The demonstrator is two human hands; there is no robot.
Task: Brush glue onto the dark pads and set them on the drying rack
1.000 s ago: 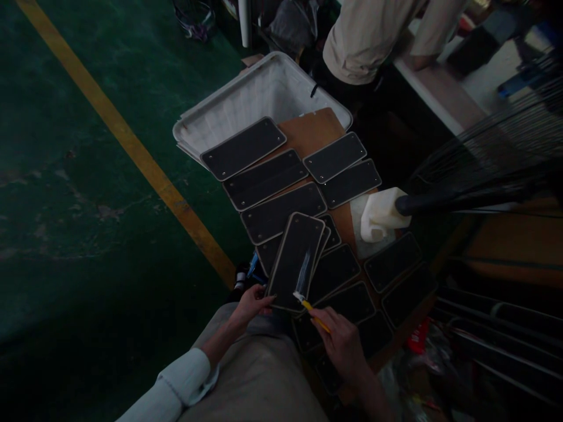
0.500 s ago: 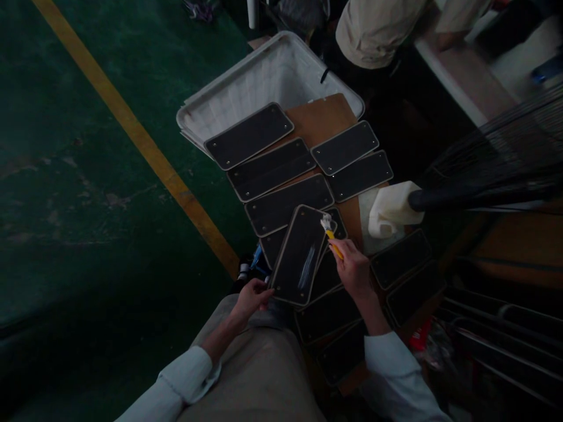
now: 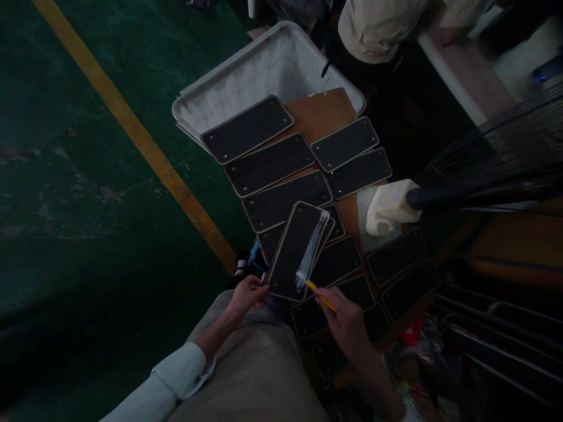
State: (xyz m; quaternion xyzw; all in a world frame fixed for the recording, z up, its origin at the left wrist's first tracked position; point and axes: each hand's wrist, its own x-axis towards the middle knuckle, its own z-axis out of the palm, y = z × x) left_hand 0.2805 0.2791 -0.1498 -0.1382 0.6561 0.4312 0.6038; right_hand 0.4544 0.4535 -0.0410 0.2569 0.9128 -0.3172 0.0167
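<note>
My left hand point(image 3: 250, 297) pinches the near left corner of a dark rectangular panel point(image 3: 287, 249) with rounded corners, a pale rim and small holes. The panel lies slanted over other panels of the same kind. My right hand point(image 3: 345, 322) is closed around the yellow handle of a brush point(image 3: 321, 294), its bristles touching the panel near the lower right end. White streaks of a wet-looking substance point(image 3: 313, 249) run along the panel's right side, from the far corner down to the brush.
Several similar panels point(image 3: 268, 164) lie in rows on brown cardboard point(image 3: 323, 117), which rests against a white plastic tub point(image 3: 229, 73). At the right stands a cream plastic jug point(image 3: 389, 205) by a black bar. Another person's clothed body point(image 3: 373, 29) is at the top. A yellow line point(image 3: 132, 126) crosses the green floor.
My right hand has drawn the brush from the panel's far right corner toward me. The white streaks now stretch along the right side. My left hand keeps its pinch on the corner.
</note>
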